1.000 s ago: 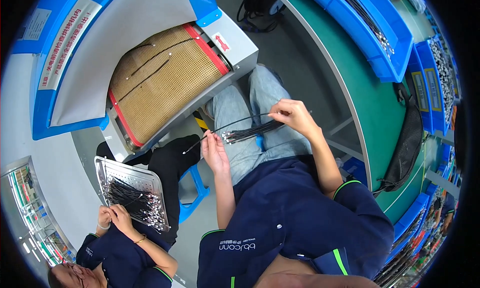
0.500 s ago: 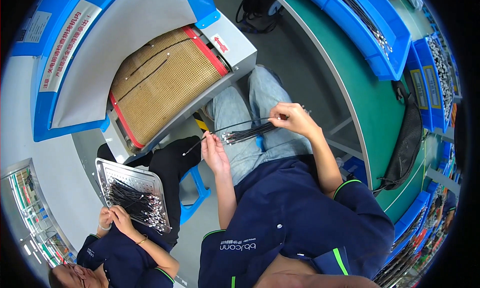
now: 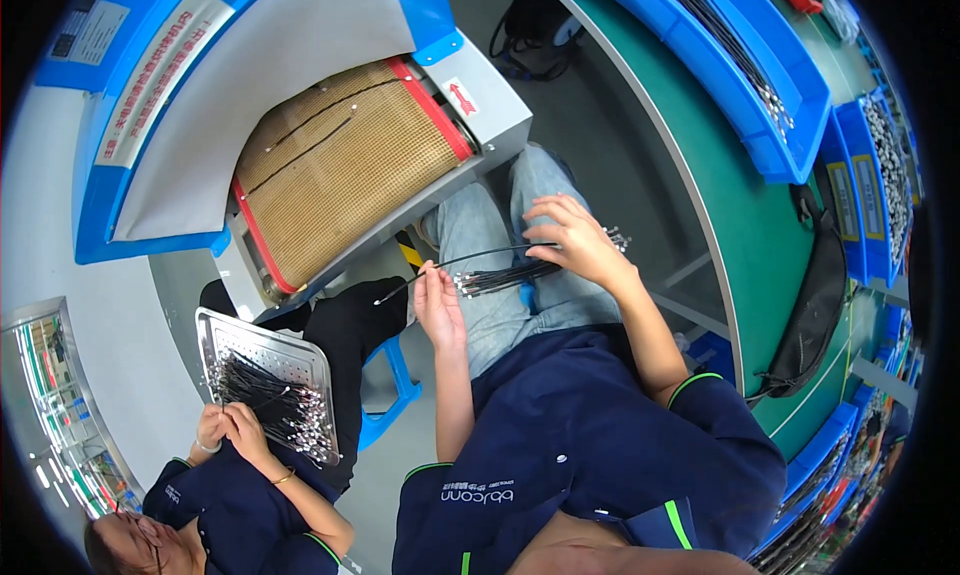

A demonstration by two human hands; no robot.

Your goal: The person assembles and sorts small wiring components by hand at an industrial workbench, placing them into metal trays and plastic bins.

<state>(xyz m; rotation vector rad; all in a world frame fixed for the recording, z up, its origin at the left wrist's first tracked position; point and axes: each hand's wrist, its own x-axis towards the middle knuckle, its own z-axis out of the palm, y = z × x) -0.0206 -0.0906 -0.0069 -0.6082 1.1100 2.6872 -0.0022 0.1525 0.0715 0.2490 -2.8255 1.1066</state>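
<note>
A thin black cable with small metal ends runs slantwise over my lap. My left hand pinches it between thumb and fingertips, its far-left tip sticking out past the fingers. At the cable's other end is my right hand, with fingers spread; whether they touch the cable cannot be made out. Beneath lies a bundle of similar black cables across my thighs, partly hidden by the right hand.
Ahead on the left, a conveyor machine's tan mesh belt carries several black cables. A co-worker's hands are at a metal tray of cables. To the right, a green table bears blue bins and a black pouch.
My right hand has loosened from a pinch on the cable, its fingers spreading. My left hand keeps its hold. The whole view has shifted slightly.
</note>
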